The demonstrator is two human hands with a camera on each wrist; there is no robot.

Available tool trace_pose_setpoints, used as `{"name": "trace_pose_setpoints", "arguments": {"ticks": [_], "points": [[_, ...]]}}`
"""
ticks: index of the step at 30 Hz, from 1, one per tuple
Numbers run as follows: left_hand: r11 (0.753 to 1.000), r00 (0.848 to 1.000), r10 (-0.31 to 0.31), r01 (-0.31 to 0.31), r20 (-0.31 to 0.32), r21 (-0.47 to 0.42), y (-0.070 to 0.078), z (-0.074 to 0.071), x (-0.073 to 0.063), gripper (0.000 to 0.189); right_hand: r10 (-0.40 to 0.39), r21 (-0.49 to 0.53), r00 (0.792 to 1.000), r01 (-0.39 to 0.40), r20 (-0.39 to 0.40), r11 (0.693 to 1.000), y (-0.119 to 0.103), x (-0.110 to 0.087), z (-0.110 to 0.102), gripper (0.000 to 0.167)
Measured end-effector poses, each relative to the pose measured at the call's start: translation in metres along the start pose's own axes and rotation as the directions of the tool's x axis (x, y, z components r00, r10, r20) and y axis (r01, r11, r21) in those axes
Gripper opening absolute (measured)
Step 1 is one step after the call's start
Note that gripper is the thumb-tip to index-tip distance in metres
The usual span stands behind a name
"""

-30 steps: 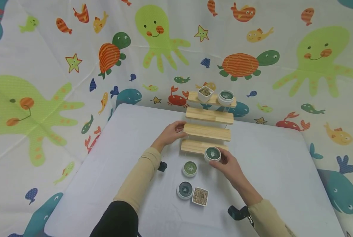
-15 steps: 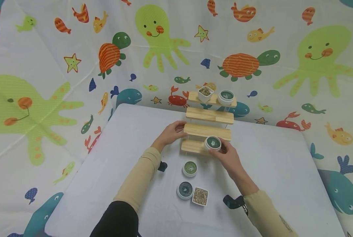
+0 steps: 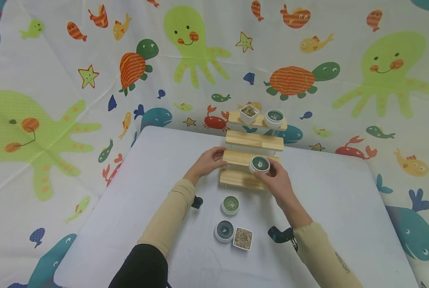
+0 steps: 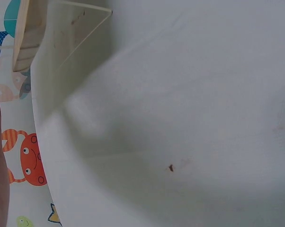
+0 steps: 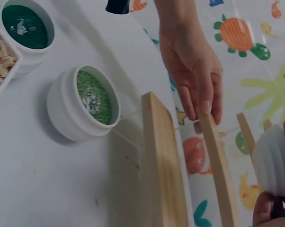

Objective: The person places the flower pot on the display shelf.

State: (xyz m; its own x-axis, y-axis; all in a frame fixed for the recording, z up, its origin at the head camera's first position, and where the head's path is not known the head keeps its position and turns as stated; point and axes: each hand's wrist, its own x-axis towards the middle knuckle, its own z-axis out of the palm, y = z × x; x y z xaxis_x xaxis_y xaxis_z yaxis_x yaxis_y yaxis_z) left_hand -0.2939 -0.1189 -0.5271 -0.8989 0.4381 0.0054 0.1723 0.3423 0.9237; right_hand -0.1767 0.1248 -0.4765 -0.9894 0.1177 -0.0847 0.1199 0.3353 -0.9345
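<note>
My right hand [image 3: 282,185] grips a small white round bowl [image 3: 260,164] of dark green contents by its right side. In the head view this bowl overlaps the second-lowest plank of a four-step wooden display stand [image 3: 254,141]. My left hand [image 3: 208,161] pinches the left end of that same plank; the right wrist view shows its thumb over the plank [image 5: 218,165]. On the top step stand a square white bowl of dry bits [image 3: 249,113] and another round bowl with dark green contents [image 3: 274,118].
On the white table [image 3: 135,224], in front of the stand, are a round bowl of green powder [image 3: 230,205], a round bowl with dark blue-green contents [image 3: 224,231] and a square bowl of pale dry bits [image 3: 242,239]. Behind hangs a sea-animal curtain [image 3: 214,48].
My right hand has carried the round bowl away from me and upward, from the lowest plank's front edge to over the second-lowest plank. The left hand stays on the plank's end.
</note>
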Motion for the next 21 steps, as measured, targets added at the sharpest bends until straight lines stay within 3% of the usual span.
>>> {"name": "trace_pose_setpoints", "arguments": {"ticks": [7, 21], "points": [[1.000, 1.000, 0.003, -0.003, 0.003, -0.003, -0.001, -0.001, 0.000, 0.065, -0.028, -0.002, 1.000, 0.028, -0.013, 1.000, -0.009, 0.006, -0.001, 0.074], [1.000, 1.000, -0.004, 0.004, 0.007, -0.004, 0.001, -0.001, 0.000, 0.065, -0.006, 0.054, 0.999, 0.008, -0.039, 0.998, -0.023, 0.018, 0.001, 0.073]]}}
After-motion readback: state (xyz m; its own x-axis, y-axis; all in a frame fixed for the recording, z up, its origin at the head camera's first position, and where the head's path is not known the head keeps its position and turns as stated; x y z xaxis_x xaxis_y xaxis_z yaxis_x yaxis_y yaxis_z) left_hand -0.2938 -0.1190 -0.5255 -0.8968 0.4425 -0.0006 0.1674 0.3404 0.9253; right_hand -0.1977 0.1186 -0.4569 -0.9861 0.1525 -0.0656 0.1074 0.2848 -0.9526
